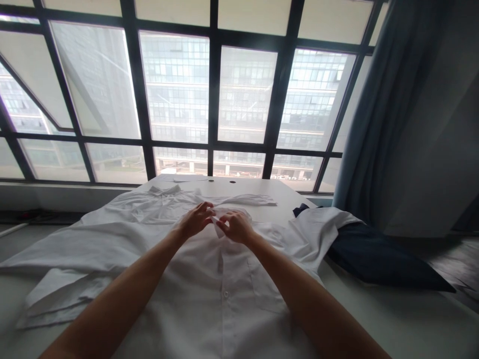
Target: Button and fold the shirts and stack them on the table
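Both bare forearms reach in from the near side and meet over the middle of a white long-sleeved button-front shirt [204,299], which lies spread flat on a long white tabletop [284,199]. The left hand [195,220] and the right hand [236,226] are close together, almost touching, their fingers closed in a pinch on a raised flap of white cloth [217,222], a small fold of the shirt standing up between them. Just below the hands, the placket runs toward the near side, with a small white button [225,294] on it. Well to the left of the left hand, a folded sleeve [60,291] reaches over the table's left edge. Ahead of the hands, a second sleeve [247,200] lies across the shirt, and beyond it the collar [164,190] sits toward the far end. To the right of the right hand, the shirt's side lies partly over a dark navy cloth bundle [381,257] near the right edge. Past the sleeve, a strip of white tabletop stretches between the hands and the far edge, which stops before a black-framed window [213,99].
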`<state>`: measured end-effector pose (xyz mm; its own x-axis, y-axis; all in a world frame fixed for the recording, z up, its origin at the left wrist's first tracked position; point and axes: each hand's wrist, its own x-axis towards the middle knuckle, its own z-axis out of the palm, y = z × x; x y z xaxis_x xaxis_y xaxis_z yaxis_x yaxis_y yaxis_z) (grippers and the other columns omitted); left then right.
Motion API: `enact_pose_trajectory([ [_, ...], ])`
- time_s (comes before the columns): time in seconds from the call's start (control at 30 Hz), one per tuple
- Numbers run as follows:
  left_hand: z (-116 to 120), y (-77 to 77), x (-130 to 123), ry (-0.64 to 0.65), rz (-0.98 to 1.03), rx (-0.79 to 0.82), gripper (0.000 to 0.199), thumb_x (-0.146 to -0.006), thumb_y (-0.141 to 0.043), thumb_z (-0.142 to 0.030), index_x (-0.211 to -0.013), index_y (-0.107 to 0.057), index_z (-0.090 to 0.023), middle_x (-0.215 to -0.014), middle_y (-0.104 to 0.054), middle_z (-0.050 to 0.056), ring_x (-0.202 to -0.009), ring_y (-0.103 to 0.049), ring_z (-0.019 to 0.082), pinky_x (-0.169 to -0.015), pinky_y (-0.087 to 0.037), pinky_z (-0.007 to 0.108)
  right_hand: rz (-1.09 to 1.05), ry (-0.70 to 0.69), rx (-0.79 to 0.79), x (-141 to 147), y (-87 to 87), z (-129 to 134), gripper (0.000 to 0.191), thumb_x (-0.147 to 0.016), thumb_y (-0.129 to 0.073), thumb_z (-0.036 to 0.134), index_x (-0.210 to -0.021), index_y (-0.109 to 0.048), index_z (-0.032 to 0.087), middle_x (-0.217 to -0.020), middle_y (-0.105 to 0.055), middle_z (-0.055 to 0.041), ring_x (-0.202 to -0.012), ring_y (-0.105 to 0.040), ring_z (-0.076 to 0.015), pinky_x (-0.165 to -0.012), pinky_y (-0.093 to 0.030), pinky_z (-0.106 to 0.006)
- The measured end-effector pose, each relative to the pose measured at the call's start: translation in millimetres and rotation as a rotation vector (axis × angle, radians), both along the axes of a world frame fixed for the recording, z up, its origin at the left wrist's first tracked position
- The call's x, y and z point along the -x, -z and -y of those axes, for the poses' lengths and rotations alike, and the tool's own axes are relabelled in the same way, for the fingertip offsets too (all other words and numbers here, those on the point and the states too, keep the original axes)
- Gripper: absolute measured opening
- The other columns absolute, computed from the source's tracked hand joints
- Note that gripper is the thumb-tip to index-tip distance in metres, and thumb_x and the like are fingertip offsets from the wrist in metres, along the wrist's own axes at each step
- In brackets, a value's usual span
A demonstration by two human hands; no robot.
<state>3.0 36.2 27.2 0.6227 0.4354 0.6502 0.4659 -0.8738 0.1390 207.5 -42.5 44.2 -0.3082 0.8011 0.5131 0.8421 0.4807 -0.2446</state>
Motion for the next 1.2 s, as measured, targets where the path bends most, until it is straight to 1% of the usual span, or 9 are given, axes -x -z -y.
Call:
enact_pose_trajectory([
  [0.1, -2, -1.3, 0, -0.002, -0.028, -0.016, 0.026, -0.087, -0.068, -0.024, -0.112, -0.071, -0.021, -0.126, -0.058, 0.014, -0.112, -0.058, 0.029, -0.096, -0.049, 0.042, 0.157, 0.067, 0.06, 11, 3.5, 7, 0.031, -0.097, -0.05, 0.033, -0.09, -0.075, 0.015, -0.091, -0.073, -0.0148, -0.092, -0.065, -0.0261, -0.089, -0.041, -0.037],
  [0.23, -5, -2.7, 1, 0.003, -0.049, -0.007, 0.037, -0.082, -0.074, -0.023, -0.119, -0.069, -0.021, -0.122, -0.059, 0.013, -0.114, -0.055, 0.031, -0.095, -0.049, 0.042, 0.111, 0.143, 0.117, 9, 7.2, 8, 0.026, -0.094, -0.054, 0.029, -0.089, -0.075, 0.014, -0.093, -0.074, -0.0169, -0.085, -0.067, -0.0256, -0.078, -0.044, -0.034],
  [0.43, -9, -2.9, 5, 0.006, -0.023, 0.02, 0.027, -0.089, -0.066, -0.027, -0.115, -0.072, -0.023, -0.112, -0.062, 0.011, -0.108, -0.055, 0.028, -0.099, -0.043, 0.043, 0.032, 0.202, 0.144, 14, 9.8, 10, 0.019, -0.086, -0.06, 0.023, -0.093, -0.074, 0.013, -0.091, -0.075, -0.0167, -0.085, -0.069, -0.0268, -0.072, -0.045, -0.032],
  [0.83, -11, -6.0, 18, -0.191, -0.284, -0.216, 0.023, -0.091, -0.065, -0.038, -0.109, -0.07, -0.025, -0.115, -0.061, 0.01, -0.106, -0.055, 0.027, -0.09, -0.042, 0.041, 0.077, 0.286, 0.172, 21, 2.3, 21, 0.029, -0.079, -0.062, 0.012, -0.108, -0.067, 0.011, -0.101, -0.073, -0.0153, -0.094, -0.068, -0.0259, -0.074, -0.045, -0.029],
  [0.9, -11, -7.3, 17, -0.198, -0.289, -0.231, 0.021, -0.092, -0.064, -0.036, -0.108, -0.07, -0.024, -0.114, -0.061, 0.01, -0.106, -0.055, 0.027, -0.089, -0.042, 0.04, 0.077, 0.256, 0.194, 20, 1.5, 22, 0.034, -0.076, -0.068, 0.015, -0.11, -0.066, 0.012, -0.102, -0.073, -0.0144, -0.096, -0.067, -0.0261, -0.075, -0.044, -0.029],
  [0.97, -9, -9.4, 15, -0.202, -0.286, -0.254, 0.017, -0.094, -0.062, -0.034, -0.104, -0.07, -0.022, -0.112, -0.062, 0.009, -0.105, -0.055, 0.026, -0.087, -0.042, 0.039, 0.052, 0.237, 0.226, 20, 1.0, 21, 0.04, -0.075, -0.075, 0.031, -0.111, -0.067, 0.014, -0.101, -0.073, -0.0136, -0.096, -0.067, -0.0268, -0.075, -0.043, -0.029],
  [1.07, -5, -14.1, 12, -0.211, -0.265, -0.303, 0.014, -0.095, -0.059, -0.029, -0.097, -0.069, -0.02, -0.107, -0.063, 0.009, -0.101, -0.055, 0.025, -0.084, -0.042, 0.038, -0.039, 0.24, 0.263, 19, 1.4, 18, 0.043, -0.09, -0.057, 0.055, -0.103, -0.071, 0.016, -0.094, -0.074, -0.0125, -0.087, -0.067, -0.0246, -0.07, -0.041, -0.029],
  [1.13, -1, -17.3, 10, -0.226, -0.242, -0.326, 0.014, -0.096, -0.057, -0.027, -0.094, -0.069, -0.019, -0.103, -0.064, 0.009, -0.098, -0.055, 0.025, -0.083, -0.041, 0.037, -0.097, 0.241, 0.264, 17, 2.6, 13, 0.047, -0.099, -0.041, 0.051, -0.095, -0.073, 0.017, -0.089, -0.074, -0.0115, -0.079, -0.066, -0.0212, -0.066, -0.039, -0.028],
  [1.2, 2, -19.5, 7, -0.264, -0.208, -0.329, 0.015, -0.096, -0.055, -0.026, -0.092, -0.068, -0.019, -0.1, -0.065, 0.009, -0.097, -0.056, 0.025, -0.081, -0.041, 0.037, -0.123, 0.232, 0.245, 14, 4.2, 9, 0.043, -0.1, -0.042, 0.043, -0.089, -0.074, 0.017, -0.084, -0.074, -0.0103, -0.075, -0.064, -0.0189, -0.064, -0.036, -0.027],
])
